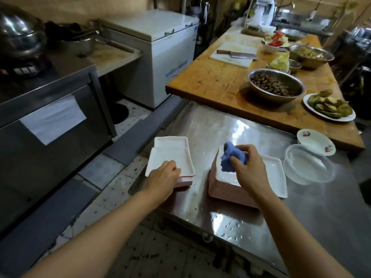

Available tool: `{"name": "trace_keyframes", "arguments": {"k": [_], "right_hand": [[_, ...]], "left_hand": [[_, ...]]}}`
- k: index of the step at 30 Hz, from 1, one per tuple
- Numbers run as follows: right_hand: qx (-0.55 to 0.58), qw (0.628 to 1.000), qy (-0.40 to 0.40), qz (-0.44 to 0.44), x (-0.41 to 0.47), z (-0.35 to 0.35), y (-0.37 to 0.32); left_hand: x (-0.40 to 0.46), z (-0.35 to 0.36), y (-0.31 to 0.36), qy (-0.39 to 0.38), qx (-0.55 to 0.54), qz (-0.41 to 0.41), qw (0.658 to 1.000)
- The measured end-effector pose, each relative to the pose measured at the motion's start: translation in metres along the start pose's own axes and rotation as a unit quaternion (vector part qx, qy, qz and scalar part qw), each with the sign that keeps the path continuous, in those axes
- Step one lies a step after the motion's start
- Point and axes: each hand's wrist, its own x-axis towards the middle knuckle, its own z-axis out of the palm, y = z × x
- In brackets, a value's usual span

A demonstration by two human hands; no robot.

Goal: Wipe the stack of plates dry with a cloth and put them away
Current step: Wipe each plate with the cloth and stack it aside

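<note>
My right hand (249, 169) grips the blue cloth (232, 157) on the tall plate stack (230, 189), long axis running 11 to 5. Left hand (162, 177), fingers curled, holds the top plate's near edge on the short stack (170, 155) at 9 on the steel counter (301, 217).

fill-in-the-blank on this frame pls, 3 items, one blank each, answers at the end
1. The right hand grips a cloth whose colour is ____.
2. The left hand rests on the ____ of the two plate stacks.
3. Both stacks sit on a ____ table dotted with water drops.

Answers: blue; shorter; steel
</note>
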Motion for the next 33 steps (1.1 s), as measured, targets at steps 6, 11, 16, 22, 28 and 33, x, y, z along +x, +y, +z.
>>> {"name": "trace_keyframes", "arguments": {"k": [6, 11, 16, 22, 28, 33], "right_hand": [[0.006, 1.000, 0.007, -0.005, 0.001, -0.004, 0.008], [-0.001, 1.000, 0.019, -0.004, 0.001, -0.009, 0.018], [0.008, 0.999, 0.029, 0.018, 0.002, -0.015, 0.031], [0.000, 0.999, 0.035, 0.036, 0.002, -0.023, 0.039], [0.006, 0.998, 0.050, 0.044, 0.003, -0.035, 0.044], [-0.015, 0.999, 0.036, 0.037, 0.016, -0.024, 0.047]], "left_hand": [[0.002, 0.027, 0.009, -0.047, 0.020, -0.004, 0.999], [0.007, 0.047, -0.001, -0.061, -0.010, -0.012, 0.998], [0.020, 0.057, -0.010, -0.063, -0.039, -0.014, 0.997], [0.034, 0.062, -0.012, -0.092, -0.052, -0.029, 0.994], [0.055, 0.049, 0.008, -0.082, -0.074, -0.067, 0.992], [0.081, 0.027, 0.052, -0.074, -0.290, -0.094, 0.949]]}}
